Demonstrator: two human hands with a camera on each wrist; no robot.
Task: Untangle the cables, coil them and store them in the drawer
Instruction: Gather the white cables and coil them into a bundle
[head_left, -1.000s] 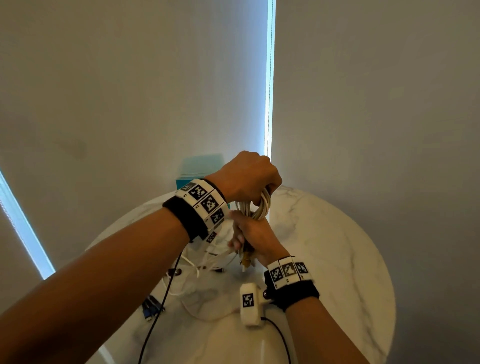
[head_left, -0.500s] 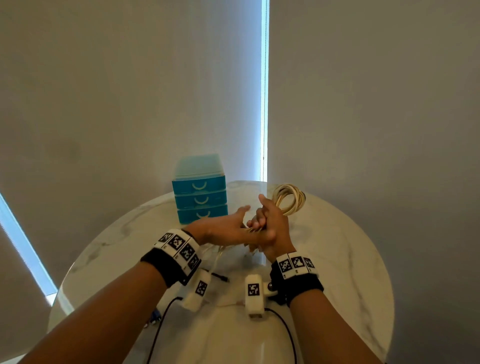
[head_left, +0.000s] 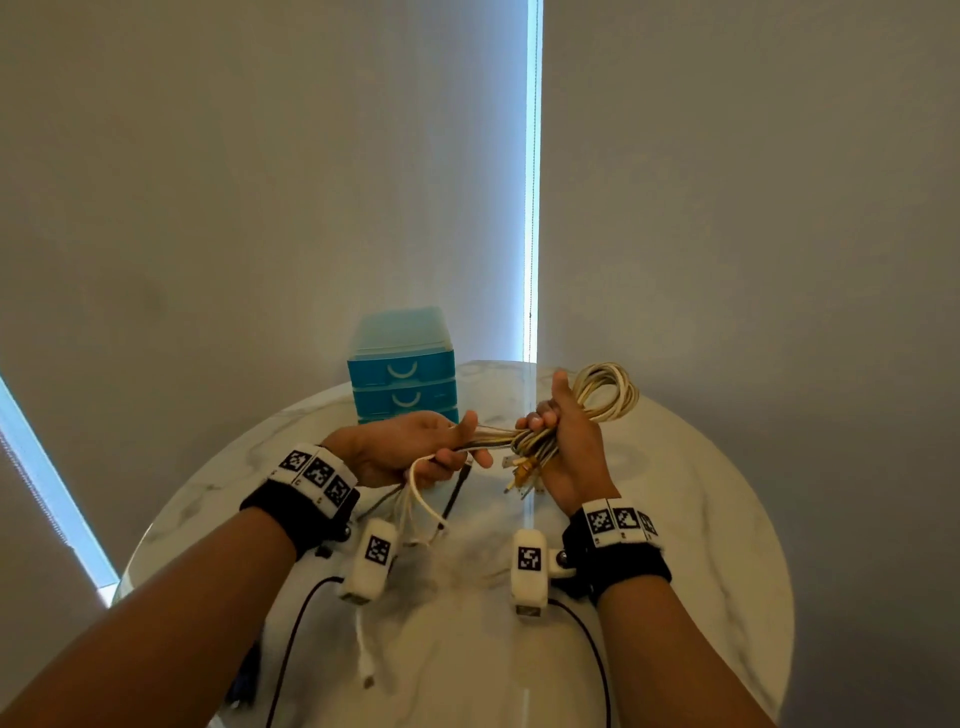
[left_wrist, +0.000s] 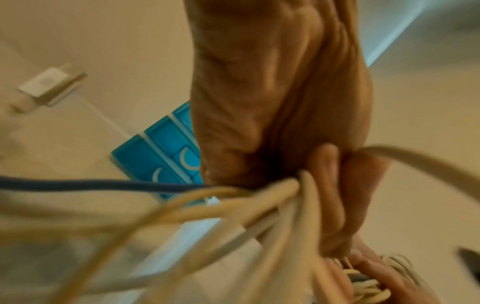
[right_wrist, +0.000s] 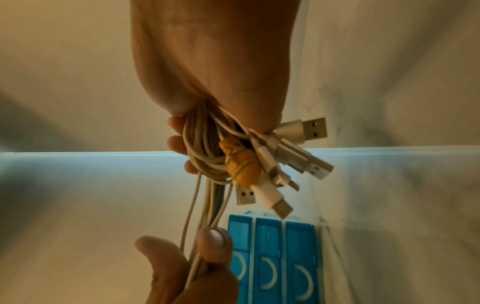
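While right hand (head_left: 569, 441) clenches coiled cables (head_left: 605, 395), left hand (head_left: 405, 447) grasps trailing strands, blue drawers (head_left: 402, 384) behind

1. Round table (head_left: 701, 519) with a white marble top, grey veins across it.
2. At its far edge, a blue drawer unit (head_left: 402, 382) of three stacked drawers, all closed, with white curved handles.
3. On the near part, loose white cable (head_left: 363, 660) ending in a plug.
4. At the near left edge, something dark blue (head_left: 244, 675), possibly another cable, too blurred to tell.
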